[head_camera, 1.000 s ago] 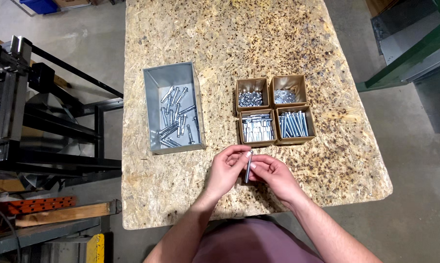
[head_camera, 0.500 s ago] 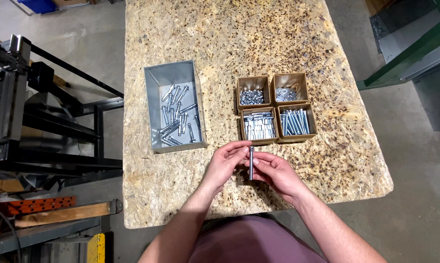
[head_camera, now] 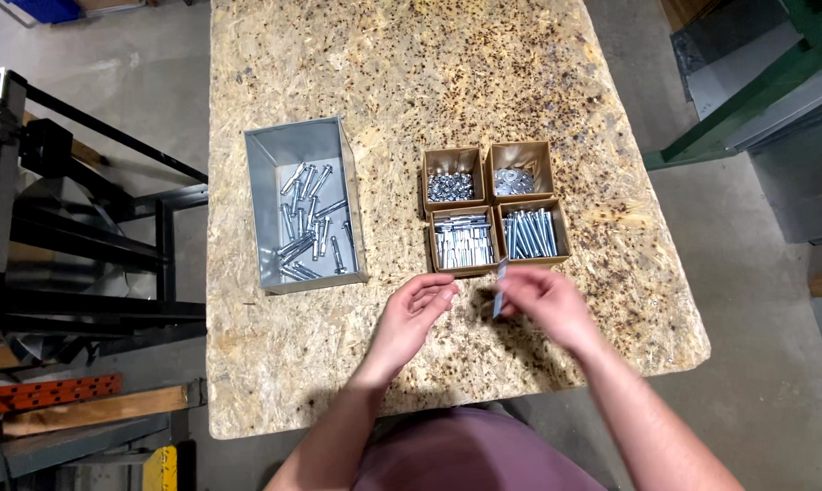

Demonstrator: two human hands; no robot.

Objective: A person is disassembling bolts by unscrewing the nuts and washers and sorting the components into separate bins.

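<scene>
A long silver bolt stands almost upright in the right hand; the fingers pinch it near its lower end, and its top pokes up just below the front edge of the brown boxes; the picture is a bit blurry here, so the tip of the bolt is hard to see. The left hand is just beside it, not touching the bolt; its fingers are loosely curled and hold nothing.

Just past the hands sit four small brown cardboard boxes pushed together in a square; the near right box holds long silver bolts lying side by side; the near left box holds shorter silver pieces in a row; the far left box holds a heap of small shiny nuts; the far right box holds flat silver washers. To the left, well apart from the boxes, is a grey metal bin with put-together bolts lying all mixed up in its near half.

Everything rests on a speckled chipboard table; a black metal frame stands by the table's left side, and a green metal frame is off to the right on the grey floor.
</scene>
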